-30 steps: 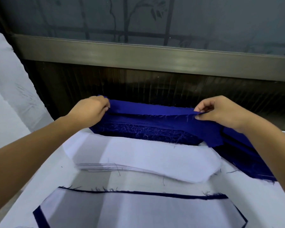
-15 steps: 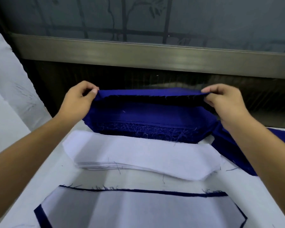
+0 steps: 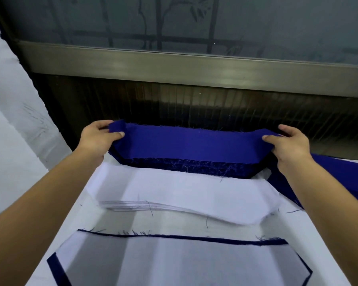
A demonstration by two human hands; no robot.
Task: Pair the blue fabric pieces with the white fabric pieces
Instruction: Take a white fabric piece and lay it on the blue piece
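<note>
At the far left a pale wall (image 3: 6, 112) runs beside the white-covered bench (image 3: 174, 225). The left hand (image 3: 97, 139) is curled closed on the left end of a long dark blue fabric piece with frayed edges (image 3: 194, 142), thumb on the near face and fingers behind. That piece is stretched flat between the two hands, raised over a stack of matching blue fabric pieces (image 3: 194, 167) that lies at the far edge of the bench, its loose threads showing along the near side.

Just nearer than the blue stack lies a stack of white fabric pieces with angled ends (image 3: 184, 191), its layered edges visible on the near side. Nearer still, a single white fabric piece (image 3: 174, 265) rests on top of a blue piece (image 3: 194, 238), whose border shows along the far and side edges.

The right hand (image 3: 287, 144) pinches the right end of the raised piece, thumb in front, fingers curled over the top. Further right, more blue fabric (image 3: 347, 176) trails off the frame edge. A brushed metal window rail (image 3: 194, 69) crosses behind everything.
</note>
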